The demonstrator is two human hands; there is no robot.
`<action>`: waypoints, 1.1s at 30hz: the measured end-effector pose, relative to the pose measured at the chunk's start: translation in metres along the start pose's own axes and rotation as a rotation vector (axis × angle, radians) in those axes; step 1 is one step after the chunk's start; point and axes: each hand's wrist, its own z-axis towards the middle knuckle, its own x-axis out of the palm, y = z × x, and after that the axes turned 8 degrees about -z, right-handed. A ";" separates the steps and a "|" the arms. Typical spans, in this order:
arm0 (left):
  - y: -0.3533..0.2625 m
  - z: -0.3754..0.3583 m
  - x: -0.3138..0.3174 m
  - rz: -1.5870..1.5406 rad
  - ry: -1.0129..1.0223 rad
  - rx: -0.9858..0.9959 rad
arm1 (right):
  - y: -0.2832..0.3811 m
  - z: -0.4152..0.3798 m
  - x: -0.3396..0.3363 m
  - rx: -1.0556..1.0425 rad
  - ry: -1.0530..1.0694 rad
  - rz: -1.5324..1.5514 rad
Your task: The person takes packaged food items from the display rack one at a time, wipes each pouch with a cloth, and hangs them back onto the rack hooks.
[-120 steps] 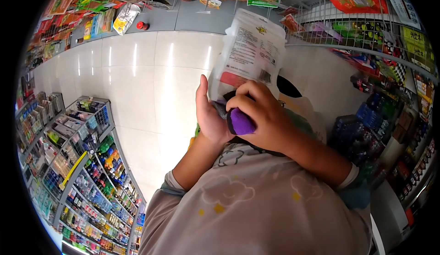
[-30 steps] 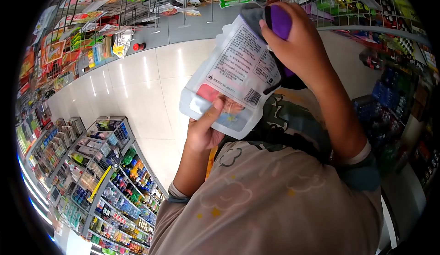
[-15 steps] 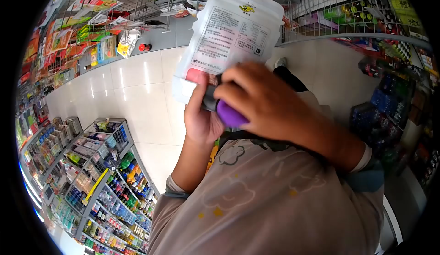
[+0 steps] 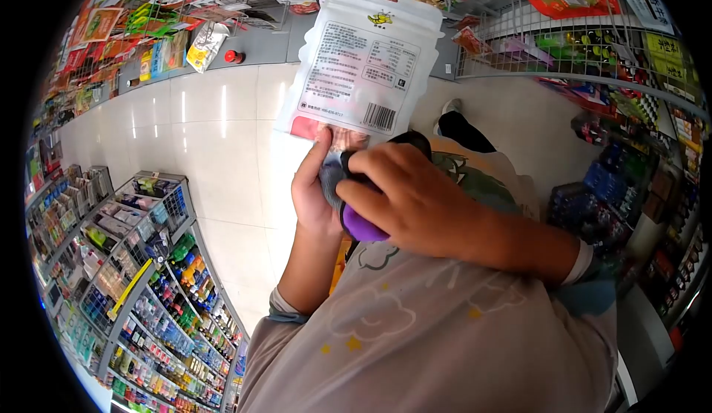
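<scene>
A white snack pouch (image 4: 361, 63) with printed text and a barcode stands upright in front of me, its back side facing me. My left hand (image 4: 314, 190) grips its bottom edge, thumb on the pouch's lower part. My right hand (image 4: 404, 201) is closed around a purple and dark cloth-like object (image 4: 361, 225), pressed against the bottom of the pouch next to my left hand. What exactly the purple thing is I cannot tell.
A shelf unit (image 4: 141, 264) full of small bottles and packets stands at lower left. Wire racks (image 4: 586, 49) with hanging snack bags run along the top and right. White tiled floor (image 4: 215, 138) lies between them.
My right hand with the purple object went from the top of the pouch down to its bottom edge. The pouch turned upright and lifted slightly.
</scene>
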 end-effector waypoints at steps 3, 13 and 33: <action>-0.010 0.001 -0.012 -0.021 0.064 -0.028 | -0.007 0.005 -0.003 -0.045 -0.025 -0.042; -0.025 -0.009 -0.030 0.079 0.138 -0.127 | -0.106 0.040 -0.052 0.641 -0.132 0.003; -0.050 -0.028 -0.011 1.252 0.044 0.422 | -0.095 -0.022 -0.008 0.814 0.484 0.700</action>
